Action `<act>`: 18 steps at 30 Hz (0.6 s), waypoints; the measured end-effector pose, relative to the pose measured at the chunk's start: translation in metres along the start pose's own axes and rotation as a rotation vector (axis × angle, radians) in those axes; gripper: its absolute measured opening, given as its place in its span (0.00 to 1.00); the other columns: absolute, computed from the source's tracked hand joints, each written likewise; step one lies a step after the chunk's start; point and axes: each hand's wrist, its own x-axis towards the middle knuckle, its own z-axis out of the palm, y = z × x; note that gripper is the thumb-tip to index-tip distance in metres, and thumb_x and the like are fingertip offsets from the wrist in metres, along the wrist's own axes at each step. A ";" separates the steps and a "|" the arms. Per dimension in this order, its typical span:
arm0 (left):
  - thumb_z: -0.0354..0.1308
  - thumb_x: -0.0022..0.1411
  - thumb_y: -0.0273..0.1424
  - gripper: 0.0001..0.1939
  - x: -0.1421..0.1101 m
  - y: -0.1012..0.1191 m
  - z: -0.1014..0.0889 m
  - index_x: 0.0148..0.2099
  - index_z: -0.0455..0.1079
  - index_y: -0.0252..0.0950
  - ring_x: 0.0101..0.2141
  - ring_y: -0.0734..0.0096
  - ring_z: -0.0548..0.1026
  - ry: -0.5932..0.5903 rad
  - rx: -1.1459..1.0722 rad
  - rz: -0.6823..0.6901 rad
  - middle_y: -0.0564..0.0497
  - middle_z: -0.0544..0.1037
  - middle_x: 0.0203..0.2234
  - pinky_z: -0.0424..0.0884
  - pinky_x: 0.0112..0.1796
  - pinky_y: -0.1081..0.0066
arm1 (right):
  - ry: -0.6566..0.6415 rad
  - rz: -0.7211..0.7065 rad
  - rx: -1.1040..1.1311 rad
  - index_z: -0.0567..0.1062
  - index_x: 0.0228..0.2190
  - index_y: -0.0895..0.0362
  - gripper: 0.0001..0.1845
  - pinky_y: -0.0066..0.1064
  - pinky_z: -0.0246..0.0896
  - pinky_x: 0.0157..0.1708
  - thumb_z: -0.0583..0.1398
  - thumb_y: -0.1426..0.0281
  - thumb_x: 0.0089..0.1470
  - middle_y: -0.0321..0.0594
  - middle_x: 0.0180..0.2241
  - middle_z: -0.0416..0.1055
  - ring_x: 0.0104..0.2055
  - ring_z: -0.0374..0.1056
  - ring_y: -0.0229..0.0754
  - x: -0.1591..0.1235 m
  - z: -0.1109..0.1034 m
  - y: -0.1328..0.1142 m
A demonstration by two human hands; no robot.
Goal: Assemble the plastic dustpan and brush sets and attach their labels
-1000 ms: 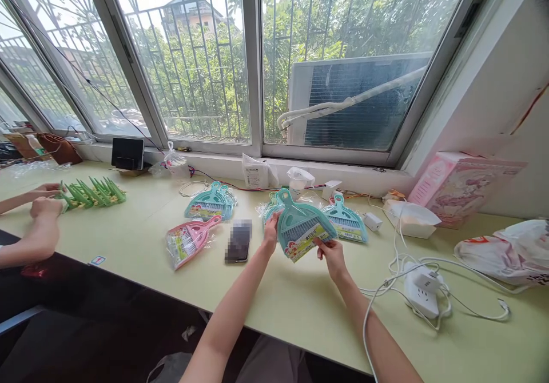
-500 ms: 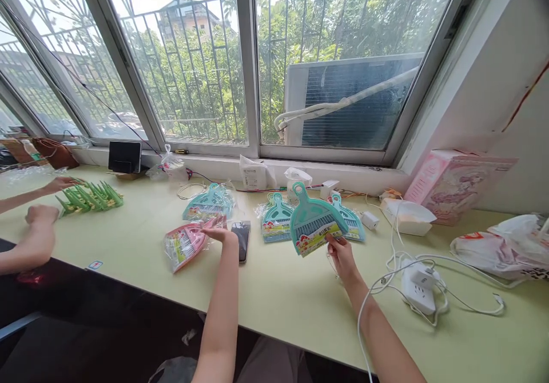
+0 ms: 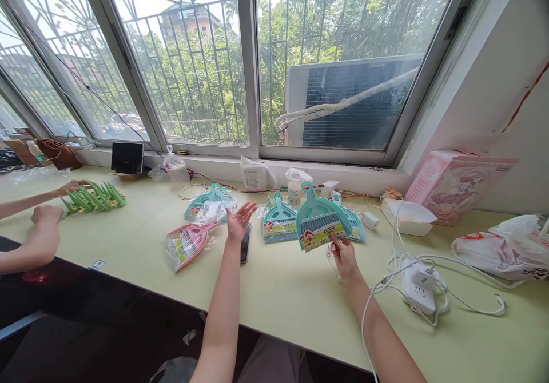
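My right hand (image 3: 343, 254) pinches the lower edge of a teal dustpan-and-brush set (image 3: 319, 218), held upright with its handle at the top and a printed label across its lower part. Fingers spread and palm raised, my left hand (image 3: 240, 220) is empty above a dark phone (image 3: 245, 244). To its left lies a pink dustpan-and-brush set (image 3: 192, 243) in clear wrapping. Behind that one is a wrapped teal set (image 3: 210, 203). Two more teal sets lie behind the held one, one to the left (image 3: 278, 220) and one to the right (image 3: 354, 223), partly covered.
A white power strip (image 3: 418, 291) with loose cables lies at right, near a plastic bag (image 3: 506, 246) and a pink box (image 3: 461, 186). Another person's hands (image 3: 47, 214) are at far left by green plastic pieces (image 3: 95, 198). A lidded jar (image 3: 294, 188) stands by the window.
My left hand has moved right and up, away from the pink set, its fingers spreading. The teal set in my right hand has shifted slightly to the right.
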 end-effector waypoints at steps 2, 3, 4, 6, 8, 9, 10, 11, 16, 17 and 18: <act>0.33 0.67 0.56 0.41 0.001 -0.005 0.001 0.57 0.70 0.28 0.52 0.56 0.75 -0.080 0.050 -0.051 0.35 0.75 0.52 0.73 0.49 0.62 | -0.005 0.010 0.010 0.69 0.24 0.54 0.27 0.27 0.51 0.12 0.76 0.57 0.25 0.32 0.24 0.68 0.16 0.54 0.29 0.000 0.000 0.000; 0.36 0.67 0.55 0.38 0.001 -0.006 0.002 0.56 0.71 0.29 0.52 0.56 0.75 -0.110 0.087 -0.051 0.36 0.75 0.54 0.72 0.50 0.62 | -0.004 0.018 0.019 0.69 0.24 0.54 0.27 0.26 0.51 0.12 0.76 0.58 0.24 0.32 0.24 0.68 0.16 0.54 0.29 0.000 0.000 0.000; 0.40 0.67 0.54 0.35 0.000 -0.007 0.004 0.55 0.72 0.31 0.53 0.55 0.75 -0.144 0.129 -0.048 0.38 0.74 0.55 0.71 0.52 0.61 | -0.003 0.028 0.029 0.69 0.24 0.54 0.27 0.26 0.51 0.12 0.76 0.58 0.24 0.32 0.24 0.69 0.16 0.54 0.28 0.000 0.001 0.000; 0.48 0.65 0.53 0.31 -0.006 -0.012 0.012 0.56 0.72 0.35 0.54 0.53 0.73 -0.250 0.215 -0.066 0.40 0.73 0.56 0.68 0.54 0.58 | 0.000 0.049 0.038 0.71 0.25 0.55 0.28 0.26 0.50 0.12 0.76 0.59 0.23 0.32 0.24 0.70 0.15 0.54 0.28 0.001 0.002 0.002; 0.53 0.62 0.52 0.31 -0.016 -0.023 0.027 0.59 0.69 0.38 0.56 0.51 0.71 -0.388 0.276 -0.119 0.40 0.72 0.57 0.66 0.55 0.54 | -0.016 0.066 0.025 0.73 0.26 0.55 0.27 0.25 0.50 0.12 0.76 0.58 0.23 0.32 0.24 0.70 0.15 0.55 0.28 0.001 0.003 0.005; 0.54 0.62 0.52 0.32 -0.022 -0.032 0.036 0.62 0.67 0.39 0.57 0.50 0.70 -0.460 0.293 -0.158 0.40 0.71 0.58 0.66 0.56 0.53 | -0.032 0.077 0.012 0.73 0.26 0.56 0.27 0.25 0.50 0.12 0.76 0.57 0.24 0.32 0.23 0.70 0.15 0.55 0.28 0.001 0.003 0.007; 0.56 0.61 0.51 0.33 -0.028 -0.043 0.045 0.64 0.64 0.41 0.58 0.50 0.69 -0.528 0.312 -0.211 0.40 0.70 0.59 0.66 0.56 0.52 | -0.052 0.088 -0.002 0.74 0.27 0.56 0.27 0.25 0.51 0.12 0.76 0.57 0.25 0.32 0.22 0.69 0.15 0.56 0.29 0.000 0.004 0.009; 0.59 0.60 0.50 0.34 -0.035 -0.054 0.054 0.64 0.62 0.42 0.58 0.50 0.69 -0.567 0.333 -0.258 0.41 0.70 0.59 0.66 0.55 0.51 | -0.071 0.098 -0.016 0.75 0.28 0.56 0.27 0.25 0.51 0.13 0.76 0.57 0.26 0.31 0.21 0.69 0.15 0.56 0.29 0.000 0.004 0.011; 0.61 0.59 0.46 0.29 -0.047 -0.098 0.073 0.60 0.67 0.42 0.58 0.52 0.69 -0.362 0.412 -0.255 0.44 0.74 0.54 0.63 0.58 0.53 | -0.167 0.137 -0.092 0.74 0.27 0.57 0.27 0.26 0.55 0.15 0.74 0.54 0.28 0.32 0.17 0.67 0.15 0.59 0.32 -0.001 0.007 0.016; 0.61 0.59 0.46 0.27 -0.045 -0.101 0.071 0.58 0.69 0.41 0.58 0.52 0.69 -0.282 0.422 -0.208 0.44 0.75 0.53 0.63 0.58 0.54 | -0.207 0.152 -0.117 0.73 0.27 0.57 0.27 0.26 0.56 0.16 0.74 0.53 0.29 0.33 0.17 0.68 0.16 0.61 0.34 -0.001 0.008 0.016; 0.61 0.59 0.46 0.25 -0.042 -0.103 0.069 0.56 0.71 0.41 0.58 0.52 0.69 -0.204 0.434 -0.150 0.44 0.76 0.52 0.63 0.59 0.55 | -0.254 0.169 -0.149 0.73 0.27 0.57 0.26 0.27 0.58 0.17 0.73 0.53 0.31 0.34 0.16 0.68 0.17 0.63 0.35 -0.002 0.009 0.016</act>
